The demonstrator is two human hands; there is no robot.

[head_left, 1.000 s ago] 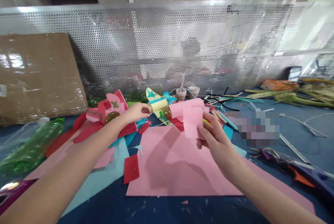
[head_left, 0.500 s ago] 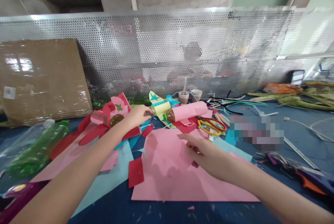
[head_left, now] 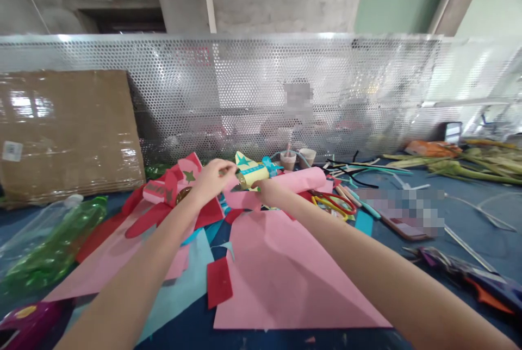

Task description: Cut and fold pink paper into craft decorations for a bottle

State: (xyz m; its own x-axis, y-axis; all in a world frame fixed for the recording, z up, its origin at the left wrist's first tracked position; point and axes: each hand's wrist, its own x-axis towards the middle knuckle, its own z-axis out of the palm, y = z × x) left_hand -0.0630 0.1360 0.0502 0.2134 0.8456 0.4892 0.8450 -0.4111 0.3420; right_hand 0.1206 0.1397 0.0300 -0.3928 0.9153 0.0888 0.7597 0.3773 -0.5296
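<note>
My left hand [head_left: 217, 177] is closed in a pinch on a small cut piece of pink felt [head_left: 243, 199], which hangs curved between my hands. At its other side my right hand [head_left: 267, 191] grips it, with the fingers partly hidden. Just beyond lies a plastic bottle wrapped in yellow felt with a star-marked fin [head_left: 256, 174]. A pink-wrapped roll [head_left: 304, 179] rests behind my right hand. Left of my left hand stands a red and pink felt piece with green stars [head_left: 188, 176]. A large pink felt sheet [head_left: 281, 274] lies below my hands.
Scissors with red and yellow handles [head_left: 334, 203] lie to the right, near a phone [head_left: 402, 219] and dark pliers-like tools [head_left: 460, 271]. Green [head_left: 61, 244] and clear bottles are at the left, before a cardboard box [head_left: 69, 132]. Two small cups [head_left: 306, 157] stand behind.
My right hand has moved forward and left, from above the pink sheet to beside my left hand. A pink felt piece now spans between them. The camera view has tilted up slightly.
</note>
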